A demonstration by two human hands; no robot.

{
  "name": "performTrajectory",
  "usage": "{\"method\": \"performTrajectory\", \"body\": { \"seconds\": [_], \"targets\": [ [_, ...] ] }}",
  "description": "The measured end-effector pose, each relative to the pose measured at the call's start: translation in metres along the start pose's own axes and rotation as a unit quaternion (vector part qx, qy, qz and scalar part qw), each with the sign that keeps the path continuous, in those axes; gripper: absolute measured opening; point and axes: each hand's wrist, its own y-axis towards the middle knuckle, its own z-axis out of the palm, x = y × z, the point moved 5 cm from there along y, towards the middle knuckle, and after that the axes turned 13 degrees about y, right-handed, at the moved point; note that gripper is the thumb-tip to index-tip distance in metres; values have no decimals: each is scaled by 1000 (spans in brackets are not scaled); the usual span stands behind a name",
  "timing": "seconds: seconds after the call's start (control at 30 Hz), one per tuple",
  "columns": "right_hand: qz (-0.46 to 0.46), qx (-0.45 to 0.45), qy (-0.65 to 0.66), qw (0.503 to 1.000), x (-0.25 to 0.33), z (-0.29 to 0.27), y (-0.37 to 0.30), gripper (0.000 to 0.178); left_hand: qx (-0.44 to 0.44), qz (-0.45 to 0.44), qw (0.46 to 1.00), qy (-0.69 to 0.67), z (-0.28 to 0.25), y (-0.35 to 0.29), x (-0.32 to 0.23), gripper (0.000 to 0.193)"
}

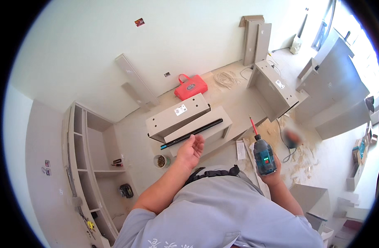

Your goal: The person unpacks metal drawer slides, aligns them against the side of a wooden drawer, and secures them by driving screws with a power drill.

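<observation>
My right hand (pixel 273 175) grips a dark teal cordless screwdriver (pixel 264 156), whose long red-shafted bit (pixel 253 126) points away from me. Small green lights and a red mark show on the tool's base. My left hand (pixel 191 151) has its palm turned up and its fingers loosely curled, with nothing visible in it. Just beyond its thumb is a black drawer slide (pixel 183 138) with a blue end, lying along a grey panel assembly (pixel 216 132). Whether the thumb touches the slide I cannot tell. Behind it stands a grey drawer box (pixel 179 111).
Left of my hand stands a tub (pixel 161 161) of small brownish hardware. A red tool bag (pixel 191 87) and coiled cable (pixel 226 79) lie by the wall. Another drawer box (pixel 274 89) stands right. A shelved cabinet (pixel 82 138) is on the left; sawdust (pixel 309 144) covers floor on the right.
</observation>
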Motion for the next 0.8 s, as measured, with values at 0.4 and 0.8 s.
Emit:
{"method": "performTrajectory", "body": {
  "seconds": [0.4,0.8],
  "targets": [
    [175,-4,100,979,-14,5,1,43,-87,493,477,723,63,-24,-82,37],
    [295,50,359,884,-123,10,106,49,-120,505,432,737,81,-14,-46,16]
  ]
}}
